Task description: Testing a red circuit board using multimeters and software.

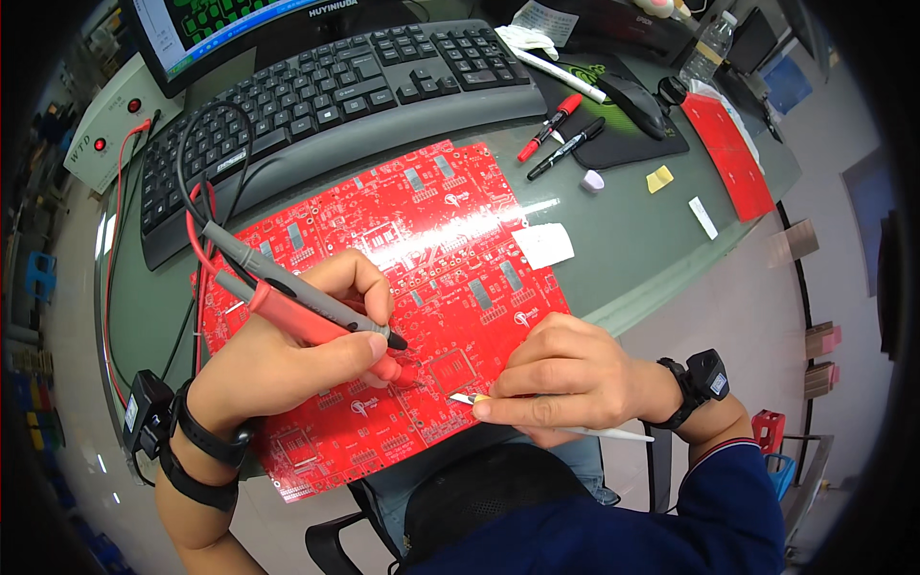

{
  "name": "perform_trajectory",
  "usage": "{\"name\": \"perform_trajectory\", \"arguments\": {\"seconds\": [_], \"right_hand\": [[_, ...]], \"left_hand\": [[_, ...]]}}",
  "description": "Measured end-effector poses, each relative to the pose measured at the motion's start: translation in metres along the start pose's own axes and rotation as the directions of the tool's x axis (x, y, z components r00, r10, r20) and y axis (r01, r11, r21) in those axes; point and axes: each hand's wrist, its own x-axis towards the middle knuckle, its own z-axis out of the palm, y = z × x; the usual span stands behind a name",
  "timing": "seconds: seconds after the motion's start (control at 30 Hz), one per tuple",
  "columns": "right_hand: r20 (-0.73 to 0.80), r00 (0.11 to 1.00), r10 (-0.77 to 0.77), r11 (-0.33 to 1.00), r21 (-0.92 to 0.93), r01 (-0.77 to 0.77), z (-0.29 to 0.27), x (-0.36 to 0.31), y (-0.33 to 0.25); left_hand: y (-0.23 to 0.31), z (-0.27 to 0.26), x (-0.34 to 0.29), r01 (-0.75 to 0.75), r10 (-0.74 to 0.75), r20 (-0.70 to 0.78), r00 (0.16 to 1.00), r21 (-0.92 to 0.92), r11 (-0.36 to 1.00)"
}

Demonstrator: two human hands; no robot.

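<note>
Red board point(450, 311), mid-frame: I'd judge it light, stiff; hold its edges. Left hand point(287, 372) clamps probes point(295, 317), right hand point(575, 376) pinches tool point(613, 434).

Observed red circuit board point(441, 309) lying flat, overhanging near edge of table point(623, 244). Noted grey probe point(314, 299) and red probe point(297, 318) slanting down toward it, tips near each other. Found slim white tool point(611, 433) aslant, pointed end near red probe.

Head view: single wide fisheye, close above desk point(613, 225), facing down.
</note>
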Motion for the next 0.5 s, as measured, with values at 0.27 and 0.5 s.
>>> {"name": "perform_trajectory", "arguments": {"seconds": [0.27, 0.5], "right_hand": [[0.008, 1.0, 0.002, 1.0, 0.002, -0.002, 0.0004, -0.001, -0.0003], [0.016, 1.0, 0.024, 1.0, -0.009, -0.024, -0.0004, -0.0014, -0.001]], "left_hand": [[-0.0003, -0.0004, -0.0001, -0.016, 0.016, 0.012, 1.0, 0.002, 1.0], [-0.0002, -0.0001, -0.0006, -0.01, 0.01, 0.004, 1.0, -0.003, 1.0]]}}
